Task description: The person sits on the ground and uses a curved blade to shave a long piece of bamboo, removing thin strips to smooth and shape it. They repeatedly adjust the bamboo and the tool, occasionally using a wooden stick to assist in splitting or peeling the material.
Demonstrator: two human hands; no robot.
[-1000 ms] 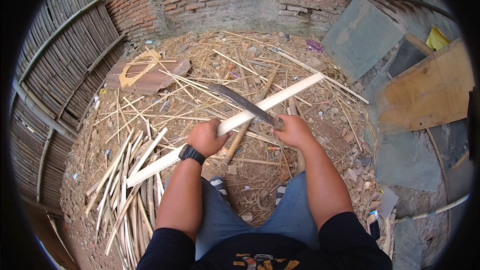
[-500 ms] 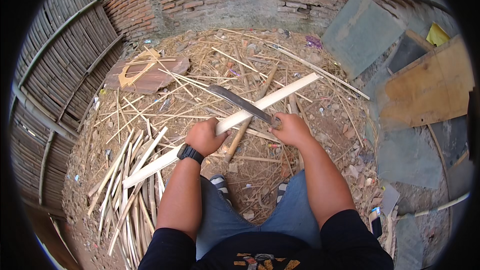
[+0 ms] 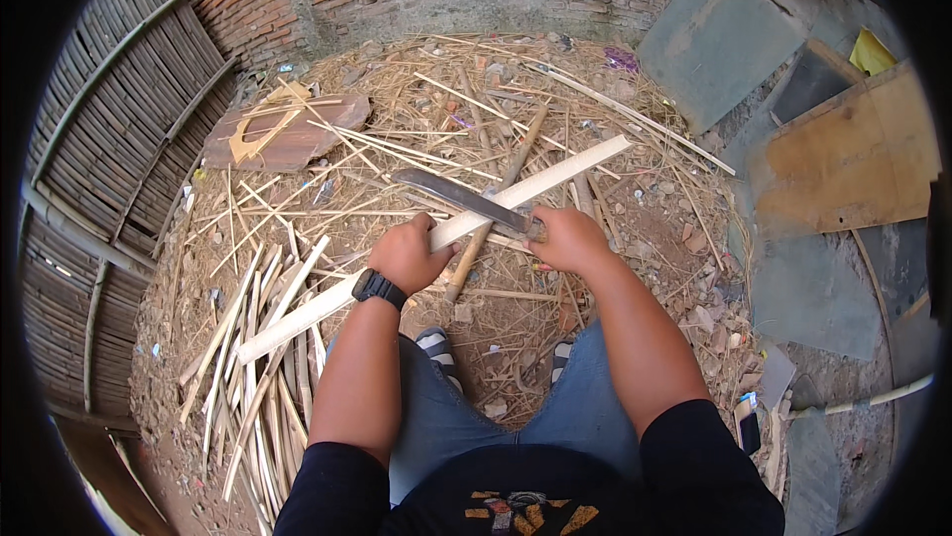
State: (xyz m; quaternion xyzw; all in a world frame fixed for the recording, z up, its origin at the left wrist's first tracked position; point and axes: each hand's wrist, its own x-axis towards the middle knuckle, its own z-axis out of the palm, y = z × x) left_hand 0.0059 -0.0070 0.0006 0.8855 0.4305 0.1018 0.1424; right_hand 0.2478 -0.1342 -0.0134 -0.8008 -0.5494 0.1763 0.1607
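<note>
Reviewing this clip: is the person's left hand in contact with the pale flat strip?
Touching. The head view shows the left hand closed around the pale flat strip, which runs out on both sides of the grip.

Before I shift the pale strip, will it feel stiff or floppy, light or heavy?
The pale strip looks fairly stiff, since it runs straight on both sides of the left hand. It's probably light, being narrow and gripped one-handed. Its long ends may swing if twisted.
</note>
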